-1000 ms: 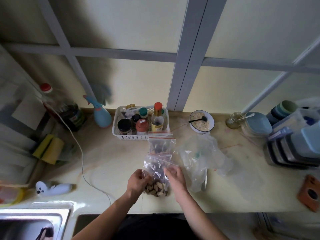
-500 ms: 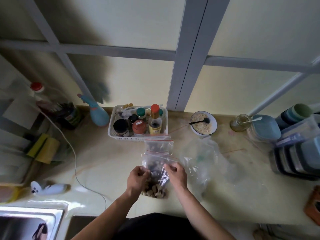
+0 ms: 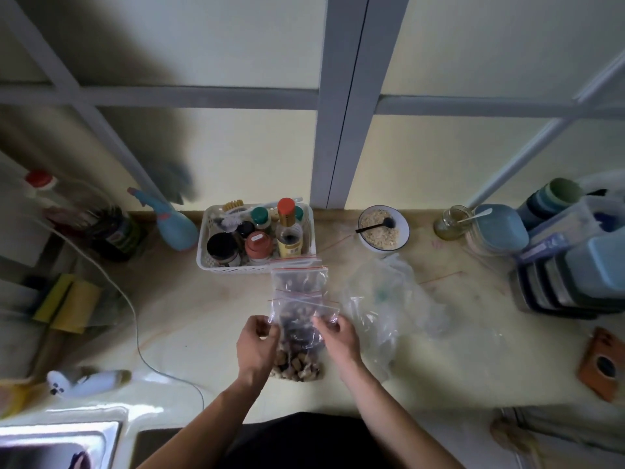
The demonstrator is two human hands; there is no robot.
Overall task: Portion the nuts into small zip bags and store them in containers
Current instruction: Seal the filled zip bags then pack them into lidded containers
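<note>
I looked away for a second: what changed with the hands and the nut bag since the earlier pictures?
Little. Both hands slid up the zip bag of nuts: the left hand and right hand now pinch its sides just below the red zip line, rather than low by the nuts. The bag still stands on the counter; the white basket looks unmoved.

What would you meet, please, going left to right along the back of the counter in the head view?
Red-capped clear bottle → blue spray bottle → white plastic basket of jars → white bowl with black spoon → small glass jar → stacked blue containers.
</note>
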